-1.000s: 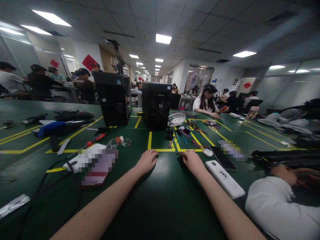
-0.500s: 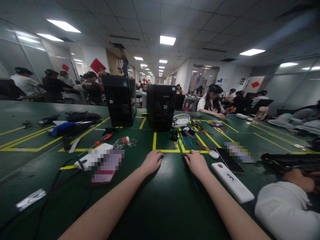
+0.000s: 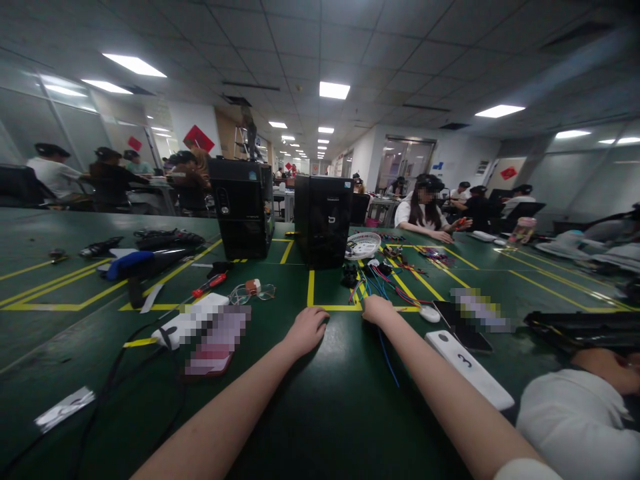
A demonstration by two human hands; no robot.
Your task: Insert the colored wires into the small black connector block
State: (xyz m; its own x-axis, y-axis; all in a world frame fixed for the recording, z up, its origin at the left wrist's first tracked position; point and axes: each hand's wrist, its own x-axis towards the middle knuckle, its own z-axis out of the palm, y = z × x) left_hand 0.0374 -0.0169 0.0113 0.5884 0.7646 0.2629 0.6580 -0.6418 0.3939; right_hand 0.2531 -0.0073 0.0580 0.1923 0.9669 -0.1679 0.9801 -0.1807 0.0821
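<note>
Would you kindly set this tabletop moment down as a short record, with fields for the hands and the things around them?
Left hand: appears to rest on the green table, nothing visible in it
Right hand: at a blue wire that trails toward the wearer; grip hidden
Beyond right hand: coloured wires, white basket
Right of right arm: white device marked 3
Beyond left hand: black computer tower
Left of left hand: eyeglasses, red-handled tool
Far right: co-worker's white sleeve
</note>
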